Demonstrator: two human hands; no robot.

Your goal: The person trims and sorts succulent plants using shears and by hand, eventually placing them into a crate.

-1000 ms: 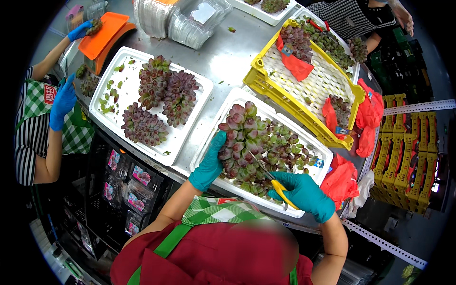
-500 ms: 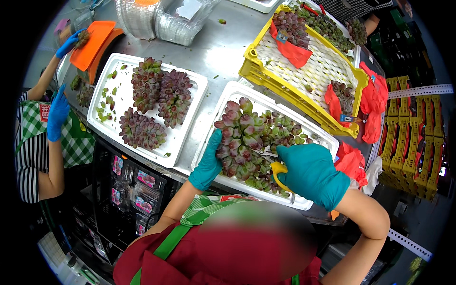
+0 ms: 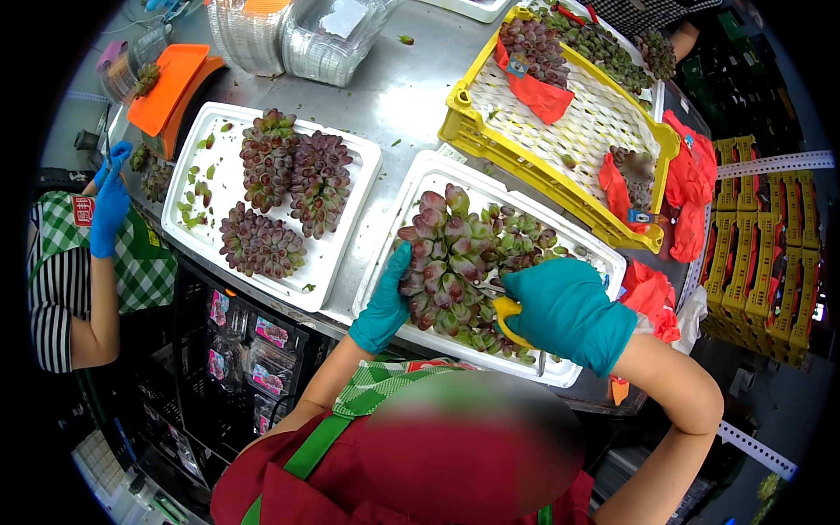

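Note:
My left hand (image 3: 385, 302), in a teal glove, grips the left side of a large purple-green succulent cluster (image 3: 448, 258). It is held over a white tray (image 3: 418, 179). My right hand (image 3: 569, 311), also gloved, is closed around yellow-handled scissors (image 3: 505, 319). Their metal blades reach into the right side of the cluster, and the tips are hidden among the leaves. Loose green leaves and smaller rosettes (image 3: 521, 241) lie in the tray around the cluster.
To the left, another white tray (image 3: 328, 276) holds three trimmed clusters (image 3: 262, 241) and loose leaves. A yellow crate (image 3: 560, 197) stands at the upper right beside red wrapping (image 3: 689, 188). Clear plastic containers (image 3: 328, 44) are stacked behind. A co-worker's blue-gloved hands (image 3: 109, 206) are near an orange pan (image 3: 171, 83).
My right hand and the scissors have shifted slightly left, and the cluster has tilted a little. At the left, the co-worker's far hand has left the small plant on the orange pan and come down beside the other.

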